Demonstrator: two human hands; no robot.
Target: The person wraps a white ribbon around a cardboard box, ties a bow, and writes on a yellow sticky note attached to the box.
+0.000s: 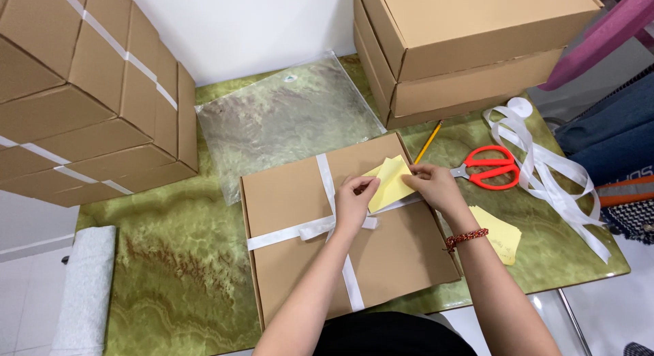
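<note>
The work surface is a green marble-patterned table [170,260] standing against a white wall [252,22], with pale floor tiles at the lower left. On the left side there is a pile of brown cartons [82,90] bound with white tape, and at the top right two flat cardboard boxes [463,49] lie one on the other. A clear plastic sheet [286,117] lies behind the middle box, a pencil [429,141] and red-handled scissors [490,166] are at its right, and loose white ribbon [545,172] curls near the table edge. A yellow paper [501,235] lies under the right forearm. In the centre, a flat brown box [293,260] is crossed by a white ribbon [320,226]. The left hand [354,203] and the right hand [432,186] both pinch a folded yellow note [390,182] with narrow fingers, just above the ribbon crossing on the box.
</note>
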